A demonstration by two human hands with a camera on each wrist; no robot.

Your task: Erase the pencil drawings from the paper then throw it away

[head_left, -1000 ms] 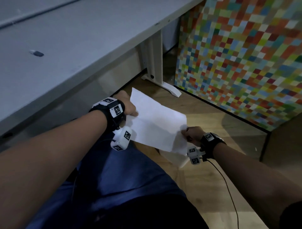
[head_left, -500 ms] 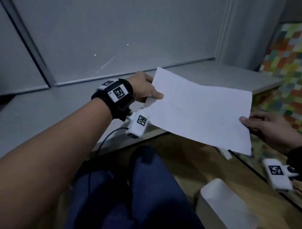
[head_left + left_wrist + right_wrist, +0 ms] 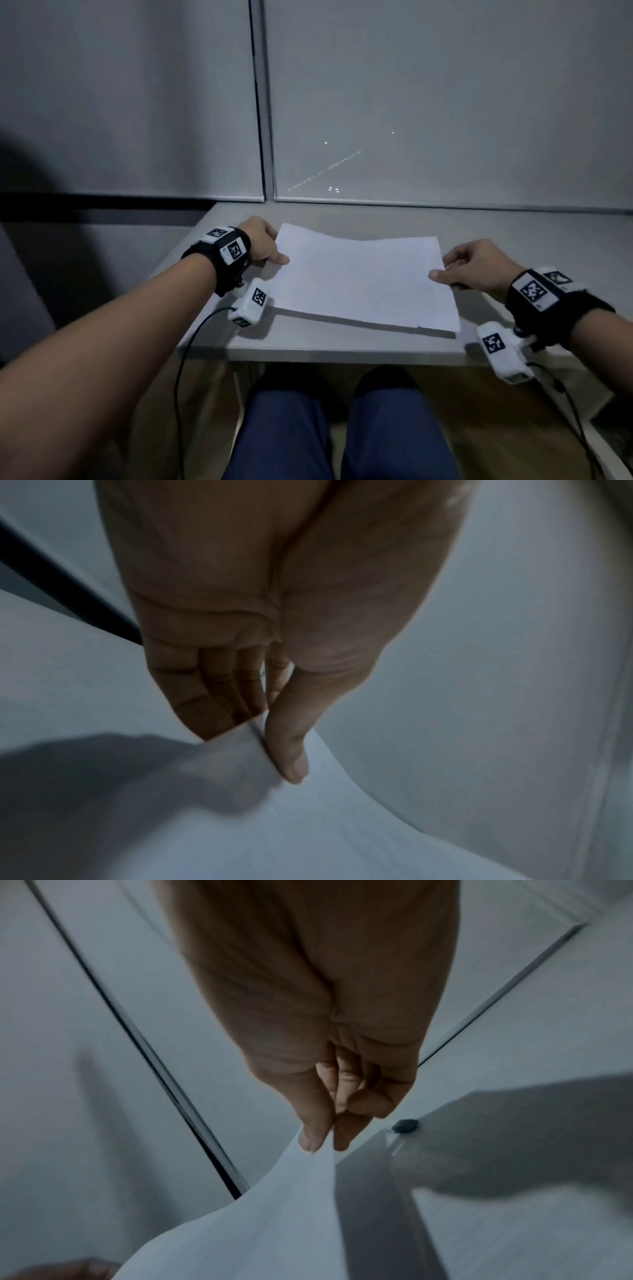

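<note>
A white sheet of paper (image 3: 359,279) hangs just above the grey table (image 3: 342,342), slightly bowed, casting a shadow along its near edge. My left hand (image 3: 265,246) pinches its left edge between thumb and fingers; the left wrist view shows the thumb (image 3: 287,753) on top of the paper (image 3: 308,818). My right hand (image 3: 469,263) pinches the right edge, thumb on top, and the same pinch shows in the right wrist view on the paper (image 3: 274,1204). No pencil marks are visible on the sheet in this dim light.
A small dark oval object (image 3: 405,1125), perhaps an eraser, lies on the table beyond my right hand. Grey partition panels (image 3: 411,102) stand behind the table. My knees in blue trousers (image 3: 342,428) sit under the near edge.
Both hands have carried the paper up from near the floor to over the table top and lowered it close to the surface. My head has turned from the floor to the table.
</note>
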